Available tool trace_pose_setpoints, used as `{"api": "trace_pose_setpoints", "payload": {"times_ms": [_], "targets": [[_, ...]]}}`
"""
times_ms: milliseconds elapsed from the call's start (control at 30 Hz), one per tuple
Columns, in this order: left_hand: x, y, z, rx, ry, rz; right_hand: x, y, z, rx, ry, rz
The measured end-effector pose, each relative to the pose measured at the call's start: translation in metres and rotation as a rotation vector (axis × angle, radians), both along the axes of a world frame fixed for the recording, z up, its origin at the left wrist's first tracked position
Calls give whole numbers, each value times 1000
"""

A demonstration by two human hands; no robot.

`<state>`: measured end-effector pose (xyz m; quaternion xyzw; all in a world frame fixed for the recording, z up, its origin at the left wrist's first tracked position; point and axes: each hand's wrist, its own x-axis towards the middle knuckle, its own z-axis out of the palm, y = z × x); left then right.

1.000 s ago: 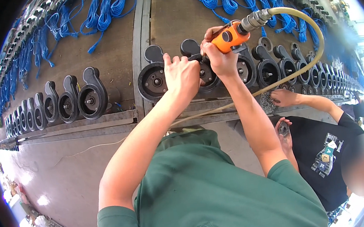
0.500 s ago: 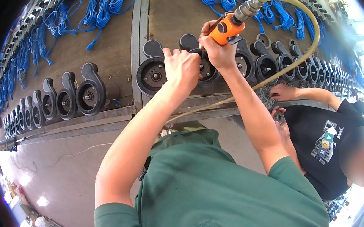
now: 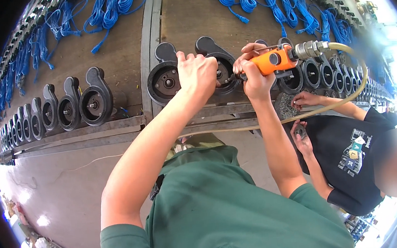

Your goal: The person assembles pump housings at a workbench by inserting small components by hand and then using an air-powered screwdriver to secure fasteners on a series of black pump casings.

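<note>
A row of housings runs across the table (image 3: 121, 50), with cable bundles (image 3: 104, 14) lying behind them. The left hand (image 3: 197, 72) rests on the joint between two middle housings — one (image 3: 165, 79) to its left, one (image 3: 219, 65) to its right. Just right of it, the right hand (image 3: 253, 74) grips a power tool (image 3: 273, 61), its hose (image 3: 347, 97) looping rightward. A co-worker (image 3: 352, 153) stands to the right, hands (image 3: 300, 100) at the table's front edge.
</note>
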<state>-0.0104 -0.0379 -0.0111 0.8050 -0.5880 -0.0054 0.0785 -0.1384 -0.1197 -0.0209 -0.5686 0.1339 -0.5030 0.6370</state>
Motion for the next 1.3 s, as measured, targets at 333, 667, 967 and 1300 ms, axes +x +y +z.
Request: {"api": "trace_pose_setpoints", "payload": {"times_ms": [333,667,967,1300], "targets": [[1,-1,2,28,34,10,0,0,-6,3,20,-18],[3,2,-2,25,38,15,1,14,-8,11,37,5],[11,19,-13,-222,180,-34,-2,2,-7,-20,28,40],[-69,50,-29,-295,1801,721,-10,-10,-14,-222,228,254]]}}
